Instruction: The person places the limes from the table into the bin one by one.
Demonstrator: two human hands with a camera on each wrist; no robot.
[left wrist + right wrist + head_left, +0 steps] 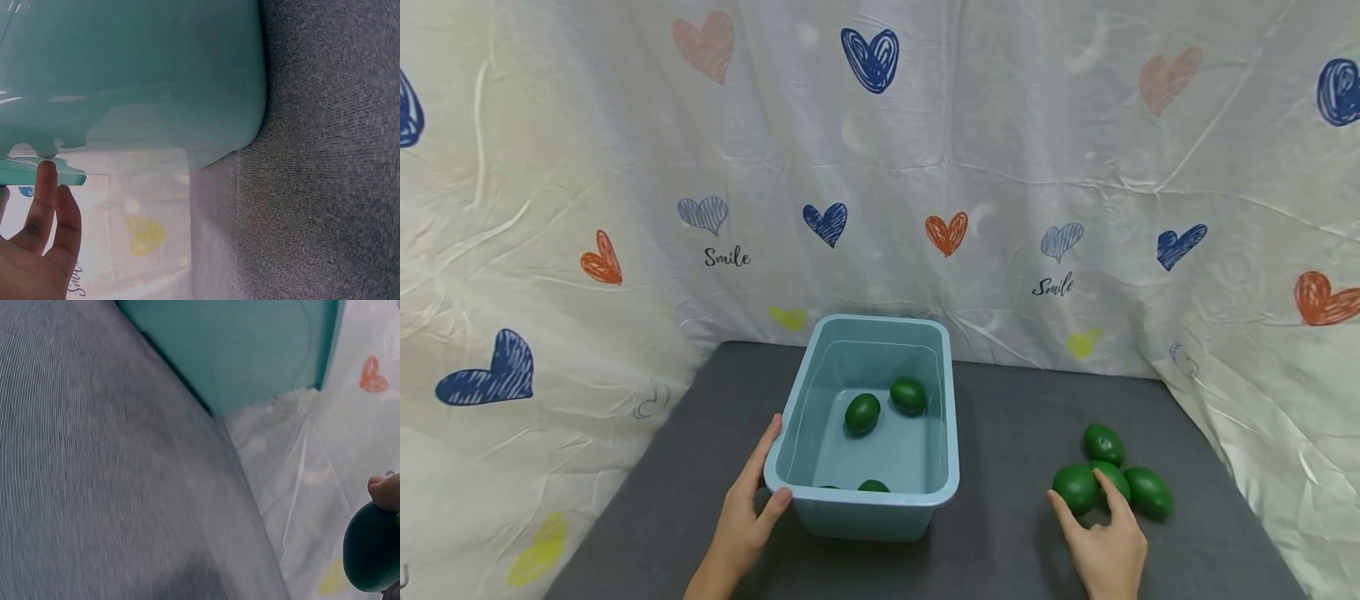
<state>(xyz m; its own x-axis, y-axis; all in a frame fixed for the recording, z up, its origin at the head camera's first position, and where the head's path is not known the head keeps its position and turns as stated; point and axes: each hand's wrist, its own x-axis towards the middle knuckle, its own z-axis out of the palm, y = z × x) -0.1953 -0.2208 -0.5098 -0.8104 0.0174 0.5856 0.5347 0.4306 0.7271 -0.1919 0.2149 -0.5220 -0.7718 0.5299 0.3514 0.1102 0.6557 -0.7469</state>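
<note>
The right hand point(1107, 542) pinches the leftmost green fruit point(1074, 490) of a cluster point(1151, 493) on the tabletop point(1000, 433); the blue bin point(872, 520), long axis running front to back, stands well to its left, near-left corner gripped by the left hand point(745, 512).

From the near side of the bin point(865, 521), the head view looks forward and down, taking in the surface point(1007, 442) and the cloth point(880, 150) behind it. The left wrist view, turned sideways, looks past the bin's left wall from close by; the right, also sideways, faces it from farther rightward. Both share bin, surface and cloth.
</note>
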